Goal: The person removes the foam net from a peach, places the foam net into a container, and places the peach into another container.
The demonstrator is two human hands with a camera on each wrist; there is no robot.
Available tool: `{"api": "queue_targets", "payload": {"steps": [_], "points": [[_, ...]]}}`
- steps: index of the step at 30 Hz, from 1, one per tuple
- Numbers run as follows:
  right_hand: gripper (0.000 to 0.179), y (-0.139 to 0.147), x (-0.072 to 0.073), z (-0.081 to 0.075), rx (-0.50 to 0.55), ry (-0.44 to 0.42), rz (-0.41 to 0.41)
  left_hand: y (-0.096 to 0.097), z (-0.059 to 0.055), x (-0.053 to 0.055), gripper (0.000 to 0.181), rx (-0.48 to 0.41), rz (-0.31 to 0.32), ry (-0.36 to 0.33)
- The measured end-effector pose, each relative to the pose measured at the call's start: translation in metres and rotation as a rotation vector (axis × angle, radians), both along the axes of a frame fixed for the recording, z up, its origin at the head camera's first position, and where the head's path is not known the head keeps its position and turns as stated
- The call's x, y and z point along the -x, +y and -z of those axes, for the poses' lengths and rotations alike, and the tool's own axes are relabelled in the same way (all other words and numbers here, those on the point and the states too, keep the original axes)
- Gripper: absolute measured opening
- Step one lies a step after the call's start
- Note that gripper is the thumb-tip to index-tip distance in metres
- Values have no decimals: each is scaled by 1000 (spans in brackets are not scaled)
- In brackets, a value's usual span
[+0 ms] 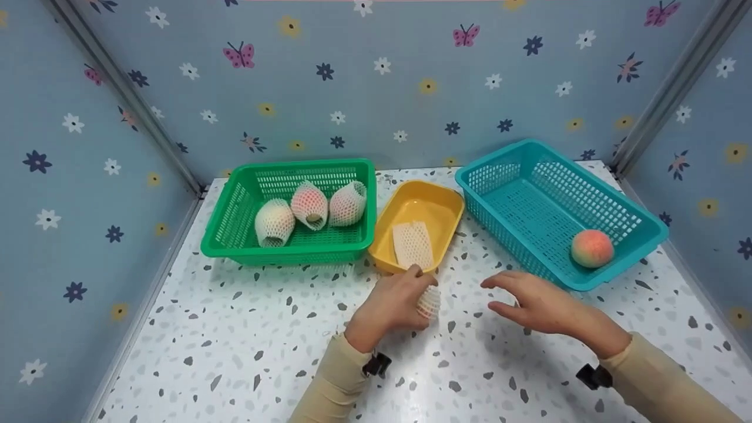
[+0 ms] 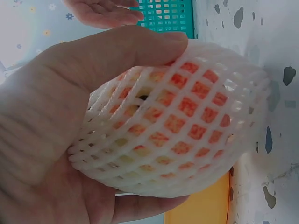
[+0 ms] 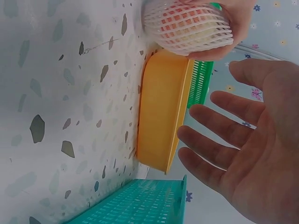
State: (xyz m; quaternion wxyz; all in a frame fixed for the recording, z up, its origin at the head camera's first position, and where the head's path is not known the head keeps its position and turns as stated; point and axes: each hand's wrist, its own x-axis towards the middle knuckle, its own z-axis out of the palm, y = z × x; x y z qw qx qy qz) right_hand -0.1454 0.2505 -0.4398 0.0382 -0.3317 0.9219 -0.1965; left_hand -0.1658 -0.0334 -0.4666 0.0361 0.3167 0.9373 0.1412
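Note:
My left hand (image 1: 395, 301) grips a peach (image 2: 187, 107) in a white foam net sleeve (image 2: 140, 175), just in front of the yellow tray (image 1: 449, 202). In the left wrist view the thumb lies across the top of the net and red skin shows through its holes. My right hand (image 1: 537, 302) is to the right of it, fingers spread apart and holding nothing, in front of the teal basket (image 1: 499, 226). One bare peach (image 1: 592, 248) lies in that basket's near right corner. A flat foam net sleeve (image 1: 413, 244) lies in the yellow tray.
At the left stands a green basket (image 1: 288, 254) with three net-covered peaches (image 1: 309, 205) inside. The yellow tray sits between the two baskets on a speckled white table (image 1: 264, 352). Flower-patterned panels (image 1: 376, 88) enclose the back and both sides.

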Motion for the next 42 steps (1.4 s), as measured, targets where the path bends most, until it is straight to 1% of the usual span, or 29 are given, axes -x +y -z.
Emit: {"api": "queue_targets", "payload": {"steps": [11, 17, 26, 29, 32, 37, 42], "points": [[32, 2, 2, 1, 5, -12, -13, 5, 4, 4, 60, 62, 9, 13], [33, 4, 0, 2, 13, -5, -22, 6, 3, 5, 60, 66, 8, 16], [33, 8, 0, 2, 31, -6, -20, 13, 5, 5, 59, 73, 5, 77], [33, 8, -1, 2, 36, -7, -24, 14, 6, 4, 60, 67, 9, 86], [33, 8, -2, 2, 39, -18, -22, 13, 6, 3, 62, 51, 18, 82], [32, 8, -3, 2, 40, -35, -2, 8, 6, 2, 66, 8, 9, 63], [31, 7, -4, 3, 45, -39, -8, 4, 7, -1, 66, -28, 8, 63]]}}
